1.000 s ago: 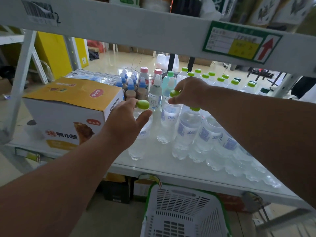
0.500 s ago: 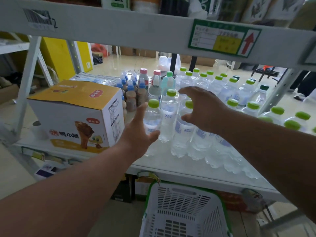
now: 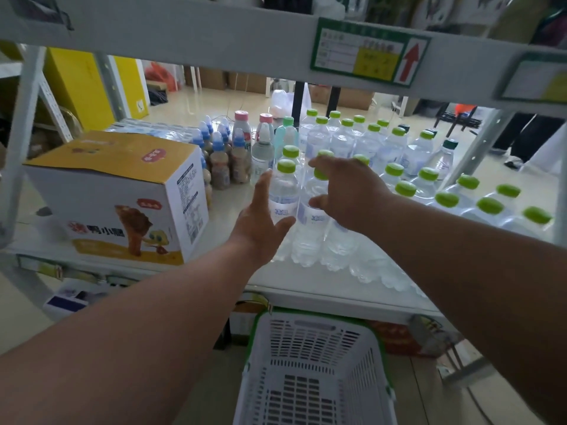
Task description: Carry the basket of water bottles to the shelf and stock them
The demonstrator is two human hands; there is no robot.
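The shelf (image 3: 306, 280) carries nearly everything in view, its white board crowded with goods under an upper rail that bears a green price label (image 3: 368, 50). Largest on it is a yellow-topped carton (image 3: 122, 194) standing at the left, closed, so what it holds cannot be told. To its right the water bottles (image 3: 383, 148) with green caps stand in tight rows running to the back, packed close probably so that more fit and none topple; a cluster of small blue- and pink-capped drink bottles (image 3: 224, 154) stands between them and the carton. On the floor below the shelf edge sits the white basket (image 3: 310, 369) with its green rim, and what shows of its inside looks empty, which suggests the stocking is almost finished. Both hands are open and grip nothing: the left hand (image 3: 260, 222) lies flat against the side of the front-left bottle (image 3: 283, 197), while the right hand (image 3: 346, 191) spreads over the neighbouring bottles, seemingly nudging the front row into line.
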